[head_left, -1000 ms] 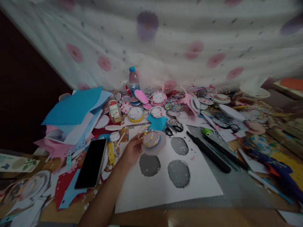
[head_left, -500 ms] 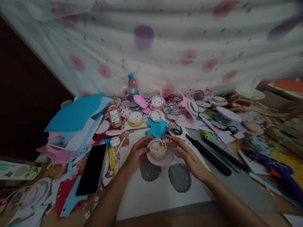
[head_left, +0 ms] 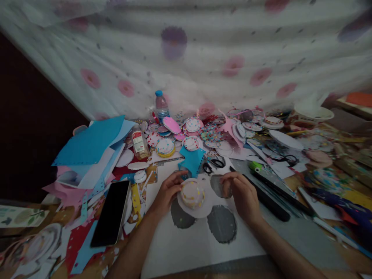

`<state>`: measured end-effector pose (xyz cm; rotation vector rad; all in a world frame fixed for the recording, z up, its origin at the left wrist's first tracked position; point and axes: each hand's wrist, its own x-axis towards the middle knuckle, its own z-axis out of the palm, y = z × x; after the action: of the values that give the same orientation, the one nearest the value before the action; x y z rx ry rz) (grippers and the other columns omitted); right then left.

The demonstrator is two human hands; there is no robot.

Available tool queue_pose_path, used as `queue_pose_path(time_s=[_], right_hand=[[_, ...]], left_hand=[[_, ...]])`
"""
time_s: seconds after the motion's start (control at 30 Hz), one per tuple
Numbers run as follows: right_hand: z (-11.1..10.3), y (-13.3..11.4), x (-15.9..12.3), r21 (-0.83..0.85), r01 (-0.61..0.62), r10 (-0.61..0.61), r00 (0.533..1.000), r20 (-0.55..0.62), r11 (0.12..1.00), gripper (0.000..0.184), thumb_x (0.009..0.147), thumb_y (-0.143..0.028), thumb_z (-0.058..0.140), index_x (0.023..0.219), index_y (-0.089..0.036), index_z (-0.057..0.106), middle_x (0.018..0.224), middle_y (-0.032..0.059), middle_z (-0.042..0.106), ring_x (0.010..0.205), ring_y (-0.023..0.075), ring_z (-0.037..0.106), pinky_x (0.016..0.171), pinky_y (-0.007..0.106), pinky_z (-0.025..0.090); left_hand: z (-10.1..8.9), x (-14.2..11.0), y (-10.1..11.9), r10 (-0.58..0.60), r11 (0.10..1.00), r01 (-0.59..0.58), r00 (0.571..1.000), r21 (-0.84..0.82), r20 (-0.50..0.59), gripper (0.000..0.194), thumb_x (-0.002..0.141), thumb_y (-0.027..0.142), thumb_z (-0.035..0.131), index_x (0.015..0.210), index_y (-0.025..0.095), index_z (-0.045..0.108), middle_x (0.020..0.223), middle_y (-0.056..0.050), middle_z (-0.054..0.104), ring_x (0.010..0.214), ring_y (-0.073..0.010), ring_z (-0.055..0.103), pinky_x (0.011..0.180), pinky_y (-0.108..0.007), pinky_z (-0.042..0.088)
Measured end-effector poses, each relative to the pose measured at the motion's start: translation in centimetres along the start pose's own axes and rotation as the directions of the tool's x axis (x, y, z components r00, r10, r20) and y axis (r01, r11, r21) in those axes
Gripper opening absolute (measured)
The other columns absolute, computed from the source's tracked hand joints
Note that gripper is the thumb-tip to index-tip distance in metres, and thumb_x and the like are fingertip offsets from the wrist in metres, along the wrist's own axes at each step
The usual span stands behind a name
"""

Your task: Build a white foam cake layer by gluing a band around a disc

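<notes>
- Left hand point(head_left: 166, 192): reaching in from the left, forearm slanting forward, thumb and fingers spread at the edge of the small round white piece edged with yellow beads point(head_left: 193, 193); whether it grips is unclear.
- That piece sits on a larger plain white disc point(head_left: 205, 210), between both hands, above the white paper sheet with cut-out holes point(head_left: 186, 254).
- Right hand point(head_left: 240, 193): apart, fingers loosely curled, holding nothing visible.
</notes>
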<state>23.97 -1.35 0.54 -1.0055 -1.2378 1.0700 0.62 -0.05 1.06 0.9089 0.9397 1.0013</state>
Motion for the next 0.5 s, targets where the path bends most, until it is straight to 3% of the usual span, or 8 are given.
queue_pose_path(time_s=[0.1,0.17,0.23,0.3,0.37,0.4,0.47,0.5], right_hand=[[-0.03,0.05,-0.1,0.003,0.009,-0.009,0.994,0.106,1.0,0.038,0.089,-0.047,0.045,0.119,-0.025,0.055,0.106,0.0081,0.07,0.106,0.0282,0.06,0.091,0.043,0.041],[0.06,-0.2,-0.22,-0.021,-0.003,0.007,0.974,0.226,1.0,0.042,0.089,-0.046,0.046,0.125,-0.025,0.053,0.117,0.0084,0.066,0.115,0.0282,0.055,0.096,0.043,0.039],[0.06,-0.33,-0.35,-0.023,-0.021,0.025,0.976,0.218,1.0,0.033,0.091,-0.041,0.045,0.113,-0.023,0.062,0.088,0.0057,0.072,0.09,0.0245,0.064,0.083,0.038,0.044],[-0.06,-0.24,-0.39,0.009,-0.028,0.027,0.996,0.086,1.0,0.028,0.093,-0.037,0.043,0.092,-0.021,0.066,0.051,-0.002,0.057,0.055,0.0183,0.057,0.065,0.032,0.044],[-0.14,-0.13,-0.3,0.04,-0.029,0.03,0.999,-0.031,0.999,0.027,0.092,-0.036,0.042,0.086,-0.021,0.065,0.045,-0.0045,0.047,0.047,0.0166,0.049,0.058,0.031,0.042],[-0.13,-0.13,-0.23,0.041,-0.028,0.029,0.999,-0.036,0.999,0.025,0.092,-0.036,0.043,0.09,-0.022,0.064,0.051,-0.0026,0.054,0.054,0.0182,0.054,0.061,0.031,0.043],[-0.01,-0.29,-0.1,0.026,-0.025,0.024,0.998,0.051,0.999,0.027,0.09,-0.037,0.046,0.106,-0.023,0.062,0.084,0.0039,0.07,0.084,0.0234,0.063,0.077,0.036,0.045],[0.08,-0.4,-0.08,0.013,-0.028,0.026,0.994,0.11,1.0,0.03,0.089,-0.038,0.049,0.112,-0.024,0.061,0.101,0.0056,0.07,0.098,0.0252,0.061,0.085,0.037,0.044]], left_hand=[[-0.1,-0.01,-0.08,-0.011,1.0,0.011,1.0,0.015,-0.003,0.045,0.072,0.024,0.069,0.116,0.024,0.065,0.1,-0.005,0.065,0.083,-0.0186,0.058,0.064,-0.022,0.041],[-0.11,-0.03,-0.08,-0.009,1.0,0.009,1.0,0.014,-0.001,0.046,0.072,0.026,0.07,0.118,0.023,0.063,0.101,-0.006,0.066,0.085,-0.0199,0.059,0.066,-0.023,0.042],[-0.05,-0.05,-0.04,-0.003,1.0,0.003,1.0,0.009,0.007,0.047,0.071,0.026,0.072,0.118,0.021,0.063,0.091,-0.006,0.067,0.078,-0.0181,0.06,0.064,-0.023,0.041],[0.08,-0.05,0.02,-0.01,1.0,0.01,1.0,0.025,0.007,0.047,0.071,0.025,0.074,0.116,0.021,0.063,0.082,-0.003,0.066,0.071,-0.0152,0.058,0.061,-0.022,0.041],[0.21,-0.02,0.03,-0.009,0.999,0.008,1.0,0.05,0.004,0.045,0.07,0.024,0.075,0.114,0.021,0.064,0.079,-0.002,0.064,0.068,-0.0138,0.057,0.059,-0.021,0.041],[0.25,0.01,0.0,-0.002,0.998,0.001,1.0,0.059,0.003,0.045,0.071,0.024,0.075,0.114,0.021,0.064,0.08,-0.002,0.064,0.069,-0.0138,0.057,0.059,-0.021,0.041],[0.29,0.06,-0.08,0.018,0.998,-0.018,1.0,0.064,0.008,0.044,0.071,0.024,0.075,0.114,0.021,0.064,0.079,-0.002,0.064,0.069,-0.014,0.057,0.06,-0.021,0.042],[0.29,0.08,-0.12,0.022,0.998,-0.022,1.0,0.065,0.004,0.044,0.071,0.024,0.075,0.114,0.021,0.064,0.078,-0.002,0.064,0.069,-0.0137,0.057,0.06,-0.021,0.042]])
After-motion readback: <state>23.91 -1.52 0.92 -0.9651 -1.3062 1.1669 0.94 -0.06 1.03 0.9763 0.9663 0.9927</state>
